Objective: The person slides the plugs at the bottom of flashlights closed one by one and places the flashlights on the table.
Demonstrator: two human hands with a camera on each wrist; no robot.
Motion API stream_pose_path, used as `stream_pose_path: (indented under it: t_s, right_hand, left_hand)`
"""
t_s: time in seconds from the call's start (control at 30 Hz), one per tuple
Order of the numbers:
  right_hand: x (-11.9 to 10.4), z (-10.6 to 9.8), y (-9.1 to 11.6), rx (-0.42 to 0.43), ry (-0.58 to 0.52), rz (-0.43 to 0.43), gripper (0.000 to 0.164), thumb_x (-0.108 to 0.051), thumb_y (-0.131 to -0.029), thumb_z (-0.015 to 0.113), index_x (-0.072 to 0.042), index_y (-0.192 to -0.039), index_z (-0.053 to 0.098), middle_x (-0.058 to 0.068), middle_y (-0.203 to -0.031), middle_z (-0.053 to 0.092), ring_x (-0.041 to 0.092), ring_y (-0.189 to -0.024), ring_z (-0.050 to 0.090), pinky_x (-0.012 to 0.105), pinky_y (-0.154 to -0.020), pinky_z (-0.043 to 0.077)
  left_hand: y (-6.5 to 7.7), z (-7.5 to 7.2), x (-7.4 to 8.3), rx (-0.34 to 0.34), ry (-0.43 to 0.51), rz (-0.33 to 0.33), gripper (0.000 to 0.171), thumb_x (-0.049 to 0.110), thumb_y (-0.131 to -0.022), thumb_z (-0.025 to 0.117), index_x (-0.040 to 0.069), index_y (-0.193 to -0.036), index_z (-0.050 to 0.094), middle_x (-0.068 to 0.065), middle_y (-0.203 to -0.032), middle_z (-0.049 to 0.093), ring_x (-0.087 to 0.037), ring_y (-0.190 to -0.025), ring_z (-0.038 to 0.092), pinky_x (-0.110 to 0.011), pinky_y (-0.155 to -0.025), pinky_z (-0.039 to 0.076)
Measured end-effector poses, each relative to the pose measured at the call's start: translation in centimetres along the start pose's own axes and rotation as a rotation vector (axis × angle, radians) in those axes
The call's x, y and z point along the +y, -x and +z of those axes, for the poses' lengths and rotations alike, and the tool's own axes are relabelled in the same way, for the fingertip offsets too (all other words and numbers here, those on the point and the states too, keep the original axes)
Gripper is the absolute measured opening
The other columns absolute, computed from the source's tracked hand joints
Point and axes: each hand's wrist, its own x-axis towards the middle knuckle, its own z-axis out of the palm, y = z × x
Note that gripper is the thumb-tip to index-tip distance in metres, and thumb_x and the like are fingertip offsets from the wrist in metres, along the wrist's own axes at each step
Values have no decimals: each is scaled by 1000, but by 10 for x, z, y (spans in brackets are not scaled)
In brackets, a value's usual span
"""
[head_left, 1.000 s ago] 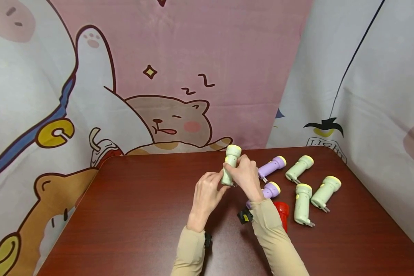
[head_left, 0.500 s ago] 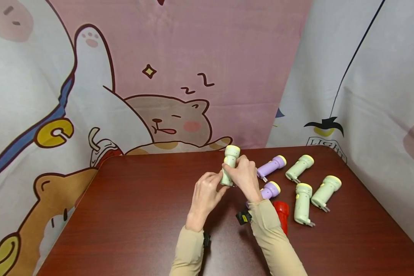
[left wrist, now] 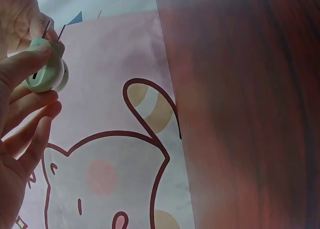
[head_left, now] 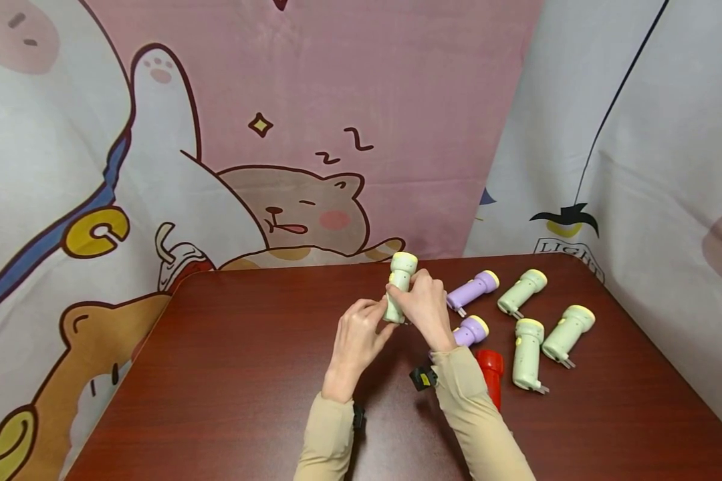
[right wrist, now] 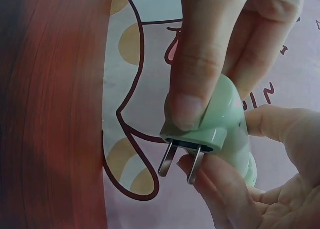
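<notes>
A pale green plug-in flashlight (head_left: pixel 403 264) is held raised above the table between both hands, its pale yellow lens end up. My left hand (head_left: pixel 355 337) grips its lower end; in the right wrist view the left thumb (right wrist: pixel 190 99) presses beside the two metal plug prongs (right wrist: pixel 196 166), which stick out from the tail. My right hand (head_left: pixel 428 308) pinches the body from the right side. In the left wrist view the left fingers (left wrist: pixel 32 109) lie under the flashlight's tail (left wrist: pixel 47 76).
To the right lie two purple flashlights (head_left: pixel 474 288), partly hidden by the right arm, and a red flashlight (head_left: pixel 491 374) beside the sleeve. Several more pale green flashlights (head_left: pixel 527 357) lie farther right, prongs out. The brown table (head_left: pixel 228 374) meets a cartoon curtain (head_left: pixel 397 133) behind.
Both hands and the flashlight have drifted very slightly left. The grip looks the same, and the other flashlights lie where they were.
</notes>
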Motion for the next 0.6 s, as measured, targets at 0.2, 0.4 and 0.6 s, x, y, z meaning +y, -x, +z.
stream_pose_path:
  t_s: [0.2,0.4,0.6]
  right_hand:
    - [-1,1,0,-7,3,8,41,-39,-77,72,-1,-86,61,16,-78,67,31,-69,62,40,-60,48]
    - [-1,0,1,-9,-4,13,41,-39,-76,72,-1,-86,60,16,-78,66,30,-69,62,40,-60,48]
    - [-1,0,2,-10,-13,15,40,-38,-77,72,-1,-85,59,14,-75,64,28,-66,60,33,-55,44]
  left_hand:
    - [1,-1,-1,7,8,4,43,22,-69,85,6,-107,71,-1,-85,75,-14,-83,66,-25,-74,54]
    - [2,-2,-1,2,14,7,42,21,-71,84,6,-108,71,-1,-86,75,-14,-83,66,-25,-76,53]
    - [2,-3,-1,4,17,18,41,21,-71,83,6,-108,71,-2,-89,76,-14,-84,66,-25,-77,53]
